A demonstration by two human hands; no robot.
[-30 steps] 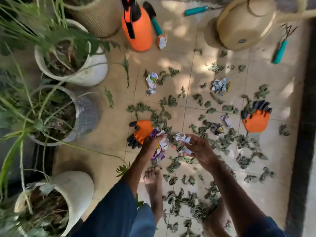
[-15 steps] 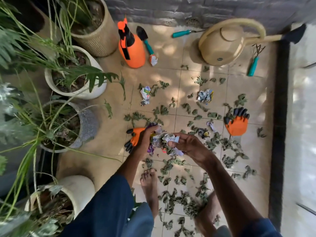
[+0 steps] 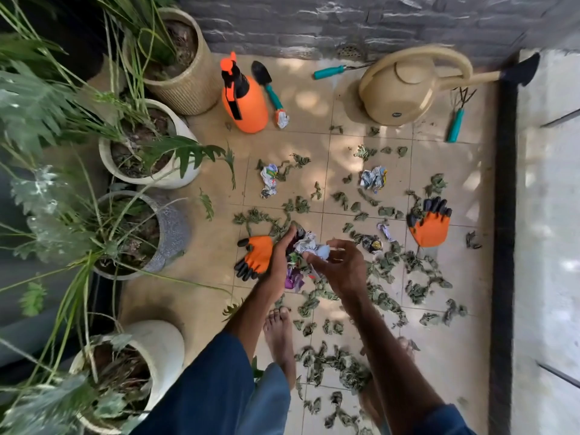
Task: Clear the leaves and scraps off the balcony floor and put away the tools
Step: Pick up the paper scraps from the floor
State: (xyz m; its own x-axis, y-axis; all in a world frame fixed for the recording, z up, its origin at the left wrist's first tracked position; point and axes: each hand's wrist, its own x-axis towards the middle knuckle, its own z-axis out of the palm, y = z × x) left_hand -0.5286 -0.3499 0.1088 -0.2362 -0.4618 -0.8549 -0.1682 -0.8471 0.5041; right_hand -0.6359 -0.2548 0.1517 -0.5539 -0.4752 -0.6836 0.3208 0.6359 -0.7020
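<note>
1. At frame centre, low over the floor (image 3: 201, 287), I see the left hand (image 3: 282, 251) with fingers curled round a wad (image 3: 306, 243) of scraps. The right hand (image 3: 343, 270) pinches the wad's pale edge between thumb and bent fingers.
2. I judge the wad loose and overfull. A slack grip could drop pieces back among the leaves (image 3: 339, 362).
3. A bare foot (image 3: 279, 337) stands in the litter, so a step could scatter it.
4. The wad is a lump with no clear long axis. The trowel (image 3: 273, 94), upper centre, runs upper left to lower right, blade uppermost.
</note>
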